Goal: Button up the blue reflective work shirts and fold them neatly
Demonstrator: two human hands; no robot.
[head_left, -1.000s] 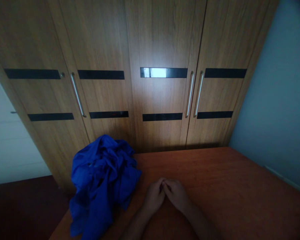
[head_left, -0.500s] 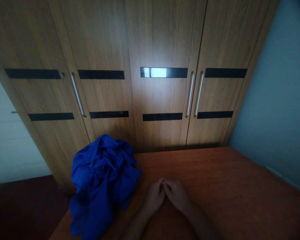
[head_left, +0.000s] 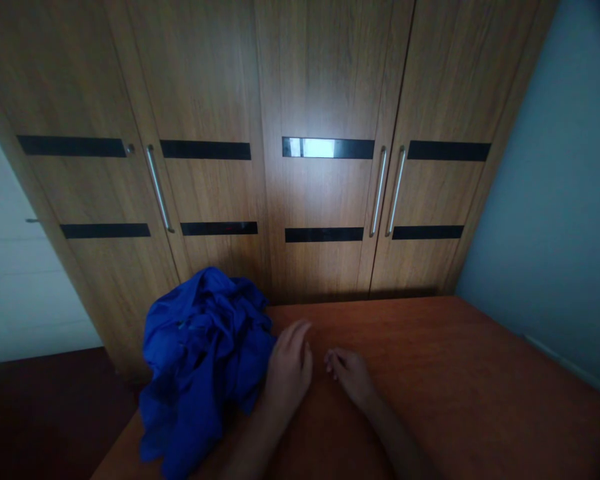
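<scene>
A crumpled blue cloth [head_left: 210, 353] lies in a heap on the left part of the reddish-brown wooden table [head_left: 455, 373], with one end hanging toward the near edge. Just right of the cloth is my left hand [head_left: 290, 363], open, its fingers extended forward and slightly blurred, holding nothing. My right hand [head_left: 349, 372] is over the middle of the table, a short gap to the right of the left one. Its fingers are curled together, and nothing shows in them.
Behind the table stands a wooden wardrobe [head_left: 220, 193] with dark strips and metal handles [head_left: 379, 192]. A bluish wall [head_left: 555, 220] borders the right side. White drawers [head_left: 25, 287] and a dark red floor [head_left: 55, 413] are at the left.
My hands, which were together at the fingertips, have come apart. The left one has moved forward and left toward the cloth and opened; the right one has shifted only slightly.
</scene>
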